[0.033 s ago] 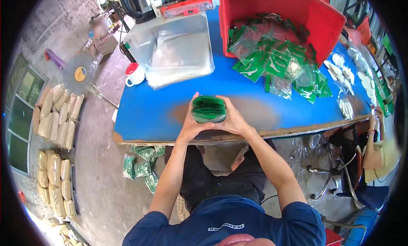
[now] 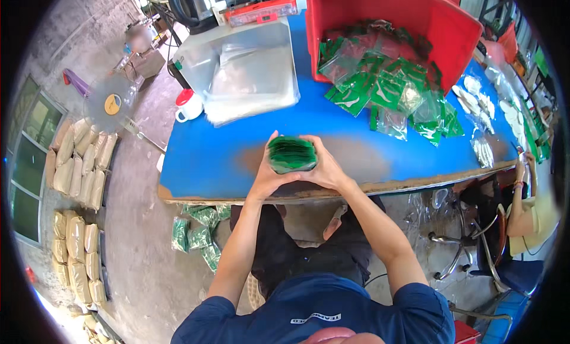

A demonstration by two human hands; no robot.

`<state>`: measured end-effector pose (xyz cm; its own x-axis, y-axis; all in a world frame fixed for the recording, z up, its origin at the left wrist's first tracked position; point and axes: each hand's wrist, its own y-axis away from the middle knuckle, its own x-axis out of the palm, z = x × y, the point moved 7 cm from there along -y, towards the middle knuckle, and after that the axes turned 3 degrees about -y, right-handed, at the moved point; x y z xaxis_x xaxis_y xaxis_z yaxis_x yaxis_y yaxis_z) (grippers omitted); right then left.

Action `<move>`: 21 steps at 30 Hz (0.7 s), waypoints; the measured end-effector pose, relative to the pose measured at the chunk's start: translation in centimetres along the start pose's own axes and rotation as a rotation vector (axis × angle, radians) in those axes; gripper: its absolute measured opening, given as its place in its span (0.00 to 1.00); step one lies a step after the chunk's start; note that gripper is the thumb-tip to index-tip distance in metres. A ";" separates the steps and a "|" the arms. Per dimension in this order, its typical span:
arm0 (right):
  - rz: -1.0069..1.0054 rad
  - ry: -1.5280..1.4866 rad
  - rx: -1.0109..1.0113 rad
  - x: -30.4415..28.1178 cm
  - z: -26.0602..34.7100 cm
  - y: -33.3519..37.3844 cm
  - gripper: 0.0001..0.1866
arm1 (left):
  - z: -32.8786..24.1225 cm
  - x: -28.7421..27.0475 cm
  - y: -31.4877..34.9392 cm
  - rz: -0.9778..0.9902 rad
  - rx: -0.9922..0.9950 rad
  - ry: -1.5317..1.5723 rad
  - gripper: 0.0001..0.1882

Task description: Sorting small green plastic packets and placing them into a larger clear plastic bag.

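By front edge of blue flat worktop (image 2: 202, 166), approx. mid: thick stack of flat green packets (image 2: 292, 154), L hand (image 2: 268, 178) & R hand (image 2: 326, 167) grip clamped on opp. sides. Worktop's far R: red plastic bin (image 2: 398, 14) w/ loose green-and-clear packets (image 2: 392, 89); far L: pile of clear plastic bags (image 2: 252, 77).

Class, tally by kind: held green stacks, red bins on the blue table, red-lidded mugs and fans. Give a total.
Held green stack: 1
Red bin: 1
Red-lidded mug: 1
Fan: 1
Total: 4
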<state>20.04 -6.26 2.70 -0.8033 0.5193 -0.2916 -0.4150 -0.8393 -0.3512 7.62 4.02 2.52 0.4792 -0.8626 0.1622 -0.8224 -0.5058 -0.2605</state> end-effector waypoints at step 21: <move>-0.031 -0.232 0.178 -3.4 -2.0 0.5 0.45 | 0.5 1.5 0.3 0.094 0.082 -0.383 0.65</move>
<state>23.45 -8.11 1.78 -0.8568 0.5117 -0.0642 -0.4930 -0.8492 -0.1893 8.27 2.60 2.20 0.4953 -0.8382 -0.2285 -0.8484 -0.4099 -0.3350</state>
